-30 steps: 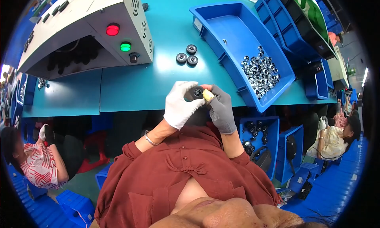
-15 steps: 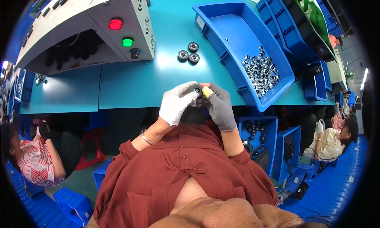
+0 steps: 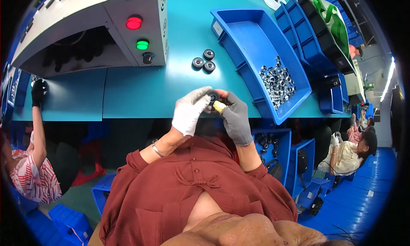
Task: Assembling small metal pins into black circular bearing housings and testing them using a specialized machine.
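My left hand (image 3: 190, 110), in a white glove, grips a small black toy wheel (image 3: 213, 96) between thumb and fingers, just over the table's near edge. My right hand (image 3: 235, 118) wears a grey glove and is closed against the wheel's right side. Yellow wrapping (image 3: 219, 106) covers one of its digits, and a bare fingertip shows by the wheel. Whether the right fingers hold anything else is hidden. Beyond my hands, three black wheels (image 3: 209, 66) lie close together on the green table (image 3: 179, 81).
A blue tray (image 3: 239, 54) at the right holds many shiny chrome pieces (image 3: 277, 81). At the left stands a white machine (image 3: 106, 15) with red and green lights. Below the table edge, a blue bin (image 3: 282, 160) contains black wheels. Co-workers sit on both sides.
My view has shifted slightly. The wheel stays in my left hand, turned a little, while the right fingers have shifted at its side. The left co-worker's gloved hand has reached onto the table.
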The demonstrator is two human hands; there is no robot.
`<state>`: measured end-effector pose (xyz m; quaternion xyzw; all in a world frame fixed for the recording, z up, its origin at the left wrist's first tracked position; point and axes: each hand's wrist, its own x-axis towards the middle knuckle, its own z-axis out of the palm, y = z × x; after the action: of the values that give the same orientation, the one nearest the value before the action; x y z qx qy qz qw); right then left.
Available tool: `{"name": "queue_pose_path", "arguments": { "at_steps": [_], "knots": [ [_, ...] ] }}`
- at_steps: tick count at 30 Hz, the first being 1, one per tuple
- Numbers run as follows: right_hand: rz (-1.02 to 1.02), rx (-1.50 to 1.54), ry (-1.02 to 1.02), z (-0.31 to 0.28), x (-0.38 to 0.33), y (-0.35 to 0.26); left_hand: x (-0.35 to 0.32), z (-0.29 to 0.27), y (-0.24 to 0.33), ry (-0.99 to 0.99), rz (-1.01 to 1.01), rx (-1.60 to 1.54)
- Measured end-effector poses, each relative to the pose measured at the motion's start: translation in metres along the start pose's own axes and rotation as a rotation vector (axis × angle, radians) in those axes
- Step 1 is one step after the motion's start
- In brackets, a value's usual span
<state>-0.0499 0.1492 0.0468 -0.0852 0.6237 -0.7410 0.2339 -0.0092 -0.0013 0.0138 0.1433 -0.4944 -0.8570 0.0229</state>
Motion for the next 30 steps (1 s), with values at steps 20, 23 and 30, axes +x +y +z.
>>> {"name": "queue_pose_path", "arguments": {
  "at_steps": [20,23,30],
  "knots": [
    [-0.779,-1.293,0.31,-0.024,0.064,-0.003,-0.018,-0.07,0.042,0.226,0.43,0.55],
    [-0.766,-1.318,0.208,-0.023,0.075,0.015,-0.007,-0.126,0.068,0.474,0.652,0.736],
    [-0.791,-1.308,0.161,-0.021,0.099,0.014,0.072,-0.225,0.149,0.635,0.765,1.42]
  ]
}}
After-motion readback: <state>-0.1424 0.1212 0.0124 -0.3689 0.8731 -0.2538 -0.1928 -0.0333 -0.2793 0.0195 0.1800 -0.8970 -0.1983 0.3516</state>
